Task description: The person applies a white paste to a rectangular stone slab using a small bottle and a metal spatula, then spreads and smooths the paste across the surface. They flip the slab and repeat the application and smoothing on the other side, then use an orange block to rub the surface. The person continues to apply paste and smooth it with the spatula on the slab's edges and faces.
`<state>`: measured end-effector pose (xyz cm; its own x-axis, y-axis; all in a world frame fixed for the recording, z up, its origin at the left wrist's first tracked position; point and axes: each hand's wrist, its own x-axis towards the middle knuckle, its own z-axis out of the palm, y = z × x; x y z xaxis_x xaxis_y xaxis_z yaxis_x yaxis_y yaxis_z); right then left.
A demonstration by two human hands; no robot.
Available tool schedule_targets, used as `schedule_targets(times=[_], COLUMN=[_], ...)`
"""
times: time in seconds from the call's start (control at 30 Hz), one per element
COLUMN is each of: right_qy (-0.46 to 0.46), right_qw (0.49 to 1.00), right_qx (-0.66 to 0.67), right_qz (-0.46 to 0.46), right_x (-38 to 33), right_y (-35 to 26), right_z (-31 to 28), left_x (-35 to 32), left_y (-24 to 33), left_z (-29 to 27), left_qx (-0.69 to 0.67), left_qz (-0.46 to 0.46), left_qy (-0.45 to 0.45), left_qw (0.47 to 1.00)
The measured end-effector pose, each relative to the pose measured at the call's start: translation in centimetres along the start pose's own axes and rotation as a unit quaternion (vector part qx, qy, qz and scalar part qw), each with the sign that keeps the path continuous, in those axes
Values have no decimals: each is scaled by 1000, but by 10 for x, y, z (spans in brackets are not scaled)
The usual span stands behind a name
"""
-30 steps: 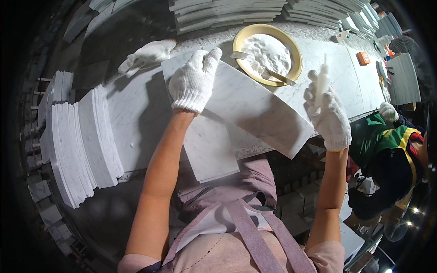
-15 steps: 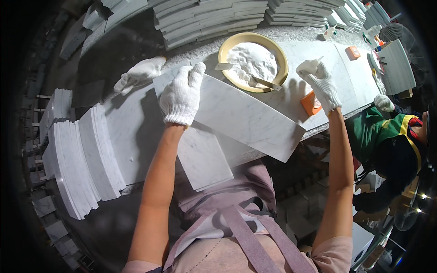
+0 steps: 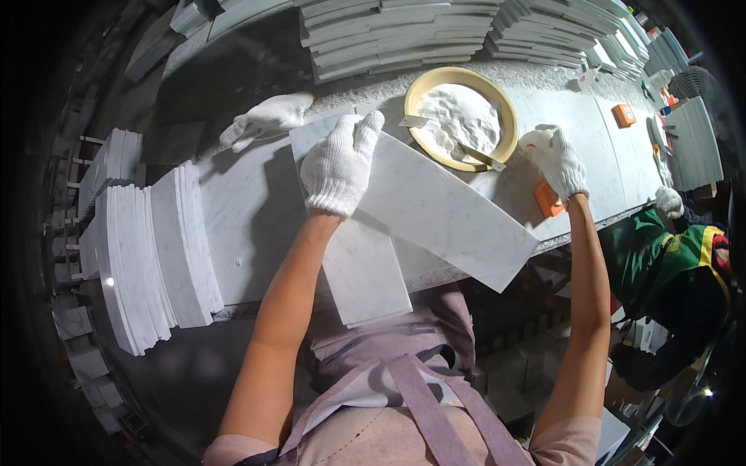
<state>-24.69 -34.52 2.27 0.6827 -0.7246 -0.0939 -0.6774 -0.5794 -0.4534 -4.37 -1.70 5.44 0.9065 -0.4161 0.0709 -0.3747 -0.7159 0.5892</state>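
This is a stone-working workshop. Stacks of cut white marble slabs stand on edge at the left, and more grey and white tiles are piled along the back. The desk itself is a marble slab, with a yellow bowl of white paste on it. A gloved co-worker works alongside.
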Motion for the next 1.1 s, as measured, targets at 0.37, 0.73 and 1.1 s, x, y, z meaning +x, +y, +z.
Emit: schedule_targets(times=[0.37, 0.73, 1.1], right_qy=[132, 126, -69], right_qw=[988, 897, 805], right_qx=[14, 421, 555], right_qz=[-78, 47, 195], right_x=[-41, -207, -245], right_y=[-10, -24, -52], right_z=[-41, 13, 21], left_x=[-1, 0, 12], left_y=[1, 0, 0], left_z=[-2, -3, -10], left_qx=[-2, -9, 51], left_qz=[-9, -18, 25], left_qy=[-11, -20, -86], left_qw=[1000, 1000, 995])
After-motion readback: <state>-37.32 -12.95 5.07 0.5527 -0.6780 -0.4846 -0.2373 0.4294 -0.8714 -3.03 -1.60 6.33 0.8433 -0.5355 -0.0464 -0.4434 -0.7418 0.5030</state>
